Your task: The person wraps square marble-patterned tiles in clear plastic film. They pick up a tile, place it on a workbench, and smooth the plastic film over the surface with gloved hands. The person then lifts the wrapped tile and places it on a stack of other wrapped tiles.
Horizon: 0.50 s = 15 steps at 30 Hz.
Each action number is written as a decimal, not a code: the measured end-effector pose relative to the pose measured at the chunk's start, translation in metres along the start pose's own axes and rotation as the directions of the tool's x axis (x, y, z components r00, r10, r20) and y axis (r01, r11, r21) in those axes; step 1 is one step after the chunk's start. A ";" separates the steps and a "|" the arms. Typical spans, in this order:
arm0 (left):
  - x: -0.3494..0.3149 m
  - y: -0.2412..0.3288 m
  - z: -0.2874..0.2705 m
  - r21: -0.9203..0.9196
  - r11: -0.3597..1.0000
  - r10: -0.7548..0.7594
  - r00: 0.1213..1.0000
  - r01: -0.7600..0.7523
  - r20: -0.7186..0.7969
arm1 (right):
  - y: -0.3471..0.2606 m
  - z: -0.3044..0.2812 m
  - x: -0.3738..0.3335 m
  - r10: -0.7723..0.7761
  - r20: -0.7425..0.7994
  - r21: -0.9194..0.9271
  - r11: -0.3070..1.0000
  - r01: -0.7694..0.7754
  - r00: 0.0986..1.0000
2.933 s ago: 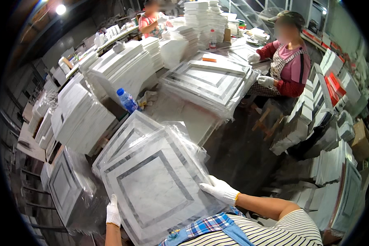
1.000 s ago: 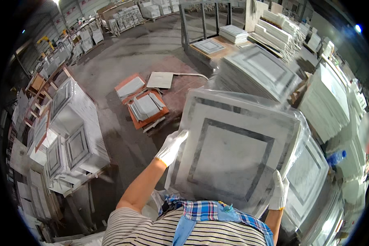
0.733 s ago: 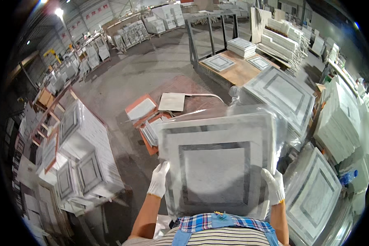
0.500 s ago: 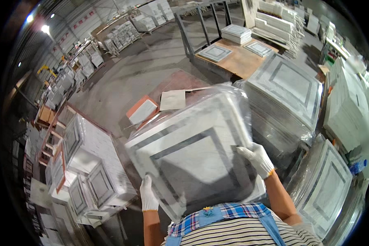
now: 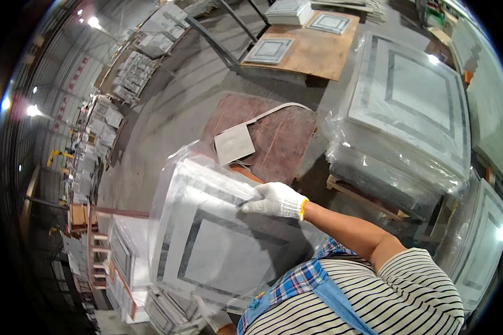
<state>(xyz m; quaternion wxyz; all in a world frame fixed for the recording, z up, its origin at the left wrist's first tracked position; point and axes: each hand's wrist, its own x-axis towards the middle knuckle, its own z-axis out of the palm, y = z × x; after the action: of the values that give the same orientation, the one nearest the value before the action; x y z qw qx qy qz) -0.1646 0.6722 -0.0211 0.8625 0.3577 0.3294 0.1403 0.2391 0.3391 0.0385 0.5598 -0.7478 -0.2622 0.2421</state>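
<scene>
In front of my body I hold a square marble panel (image 5: 223, 254), white and grey with a darker inlaid frame, tilted toward me. Clear plastic film sticks out past its far and left edges. My right hand (image 5: 276, 200), in a white knit glove with a yellow cuff, grips the far right edge, thumb lying on the face. At the near left edge is my left hand (image 5: 211, 315), also gloved; it is closed on the panel, its fingers partly hidden by it.
To the right, a tall film-wrapped stack of similar panels (image 5: 408, 100) stands on a wooden pallet (image 5: 363, 198). A reddish board (image 5: 285, 134) with a pale square piece (image 5: 235, 144) lies ahead. Beyond it, a plywood-topped table (image 5: 318, 53) carries smaller panels. More framed panels (image 5: 123, 251) stand left.
The panel has swung to my left and turned, with both hands still on it. My right arm now reaches across my front. The whole view has turned, bringing the right-hand stack closer.
</scene>
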 end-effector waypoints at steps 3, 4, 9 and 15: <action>0.038 0.019 0.017 0.051 0.998 0.036 0.980 -0.026 -0.196 | -0.004 -0.013 0.044 -0.029 -0.026 0.005 1.000 0.030 0.999; 0.048 0.024 0.026 0.069 0.997 0.049 0.970 -0.033 -0.240 | -0.006 -0.018 0.055 -0.045 -0.045 -0.002 0.999 0.045 0.998; 0.110 0.050 0.088 0.129 0.991 0.084 0.948 -0.046 -0.307 | -0.006 -0.061 0.118 0.030 -0.020 0.068 0.997 -0.028 0.999; 0.156 0.084 0.173 0.200 0.977 0.139 0.945 -0.081 -0.295 | -0.028 -0.106 0.130 0.117 -0.098 0.118 0.987 -0.106 0.988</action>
<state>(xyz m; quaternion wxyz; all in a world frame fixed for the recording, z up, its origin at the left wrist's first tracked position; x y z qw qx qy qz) 0.0661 0.7149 0.0566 0.7546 0.4279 0.4505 0.2109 0.4024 0.3570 0.0841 0.5995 -0.7404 -0.1761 0.2478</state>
